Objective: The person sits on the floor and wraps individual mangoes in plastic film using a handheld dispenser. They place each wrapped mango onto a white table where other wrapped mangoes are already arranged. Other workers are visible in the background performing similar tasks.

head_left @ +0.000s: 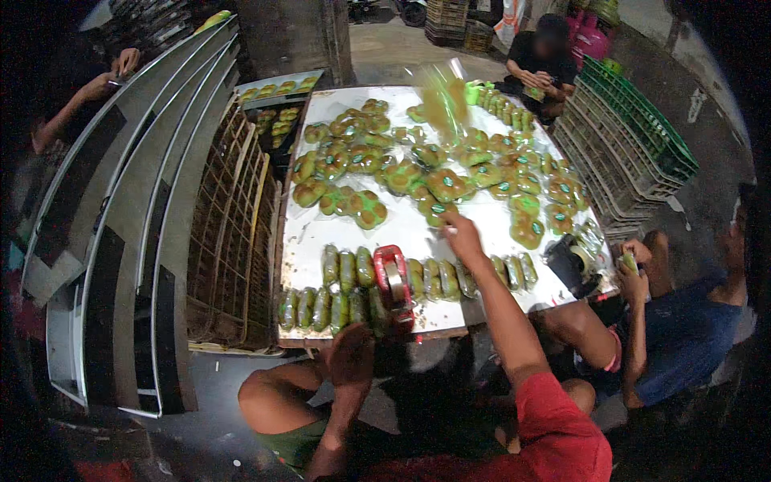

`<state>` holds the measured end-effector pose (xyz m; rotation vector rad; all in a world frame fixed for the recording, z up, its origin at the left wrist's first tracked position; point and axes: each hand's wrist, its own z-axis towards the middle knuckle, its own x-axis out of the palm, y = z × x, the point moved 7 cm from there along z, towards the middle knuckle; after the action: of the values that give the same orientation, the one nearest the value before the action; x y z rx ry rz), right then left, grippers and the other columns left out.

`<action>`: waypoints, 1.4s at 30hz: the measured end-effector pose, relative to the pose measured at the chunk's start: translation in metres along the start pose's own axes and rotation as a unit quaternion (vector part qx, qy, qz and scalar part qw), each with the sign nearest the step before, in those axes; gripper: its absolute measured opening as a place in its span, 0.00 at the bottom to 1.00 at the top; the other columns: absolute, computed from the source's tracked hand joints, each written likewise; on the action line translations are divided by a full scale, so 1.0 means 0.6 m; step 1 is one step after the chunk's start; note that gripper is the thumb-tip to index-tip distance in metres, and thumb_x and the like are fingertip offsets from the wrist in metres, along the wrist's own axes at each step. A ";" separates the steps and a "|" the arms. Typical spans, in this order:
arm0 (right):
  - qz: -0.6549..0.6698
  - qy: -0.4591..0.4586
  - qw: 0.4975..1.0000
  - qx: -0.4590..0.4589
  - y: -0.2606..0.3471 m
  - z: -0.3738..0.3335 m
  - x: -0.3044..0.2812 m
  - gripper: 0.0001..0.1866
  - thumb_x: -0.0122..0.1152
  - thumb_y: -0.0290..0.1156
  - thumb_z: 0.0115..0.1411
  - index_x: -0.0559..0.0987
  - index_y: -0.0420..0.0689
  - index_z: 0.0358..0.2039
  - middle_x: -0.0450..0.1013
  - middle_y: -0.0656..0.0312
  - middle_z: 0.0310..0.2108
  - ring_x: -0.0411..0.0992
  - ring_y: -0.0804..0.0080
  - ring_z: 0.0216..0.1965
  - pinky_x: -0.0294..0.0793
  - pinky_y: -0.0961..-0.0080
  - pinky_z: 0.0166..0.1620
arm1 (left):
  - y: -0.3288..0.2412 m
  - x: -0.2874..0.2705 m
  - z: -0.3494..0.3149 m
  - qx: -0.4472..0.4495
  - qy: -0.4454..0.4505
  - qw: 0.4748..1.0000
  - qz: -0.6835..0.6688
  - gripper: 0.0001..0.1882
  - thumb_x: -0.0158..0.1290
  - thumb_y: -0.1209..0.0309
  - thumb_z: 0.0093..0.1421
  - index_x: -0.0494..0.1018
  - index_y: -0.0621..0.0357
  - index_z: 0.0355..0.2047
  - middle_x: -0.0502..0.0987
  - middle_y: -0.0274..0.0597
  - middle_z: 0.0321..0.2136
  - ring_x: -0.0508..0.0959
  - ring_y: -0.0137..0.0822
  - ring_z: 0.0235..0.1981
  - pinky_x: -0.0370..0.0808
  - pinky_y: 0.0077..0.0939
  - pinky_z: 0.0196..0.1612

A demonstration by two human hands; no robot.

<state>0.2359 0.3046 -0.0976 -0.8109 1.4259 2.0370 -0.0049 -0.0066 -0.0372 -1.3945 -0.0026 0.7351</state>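
Note:
My right hand [462, 233] reaches over the white table [482, 233], its fingers loosely apart and nothing visible in them. Beyond it, a blurred clear bag with green-brown bread [444, 100] hangs in the air over the far part of the table. My left hand [351, 352] is low at the near edge, in shadow, its fingers hard to make out. It is nearest to a row of wrapped green rolls [321, 309]. A red tape dispenser [393, 289] stands among the rolls. Several bagged green-brown buns [353, 205] lie heaped across the table's middle.
Metal trays [152, 217] and a brown plastic crate [229, 241] stand at the left. Stacked crates [626, 136] rise at the right. A person in blue [683, 337] sits near a black tape dispenser [572, 265]. Another person [542, 68] sits at the far right.

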 end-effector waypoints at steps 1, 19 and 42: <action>0.048 0.083 0.994 -0.049 0.057 0.032 0.061 0.22 0.64 0.41 0.53 0.78 0.42 0.45 0.75 0.47 0.42 0.71 0.53 0.49 0.69 0.62 0.52 | 0.010 0.002 0.000 -0.004 0.006 0.999 0.043 0.13 0.58 0.75 0.54 0.76 0.56 0.42 0.78 0.47 0.40 0.78 0.42 0.44 0.74 0.31 0.48; 0.579 0.350 0.736 -0.010 0.272 -0.153 0.096 0.25 0.57 0.29 0.58 0.67 0.42 0.57 0.70 0.58 0.49 0.71 0.72 0.44 0.72 0.72 0.46 | 0.118 -0.001 0.024 -0.189 -0.042 0.827 -0.528 0.17 0.58 0.74 0.55 0.72 0.61 0.46 0.77 0.40 0.42 0.77 0.36 0.42 0.75 0.30 0.44; 0.462 0.103 0.876 0.088 0.217 -0.361 0.004 0.09 0.59 0.26 0.58 0.78 0.37 0.39 0.76 0.61 0.31 0.75 0.71 0.36 0.73 0.74 0.42 | 0.006 0.035 -0.041 -0.249 0.246 0.805 -0.479 0.51 0.34 0.28 0.55 0.56 0.63 0.62 0.66 0.50 0.57 0.67 0.42 0.57 0.70 0.38 0.53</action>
<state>0.1804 0.0591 -0.0740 -0.2557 2.4090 2.4392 0.0200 -0.0182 -0.0543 -1.7867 -0.4922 -0.5303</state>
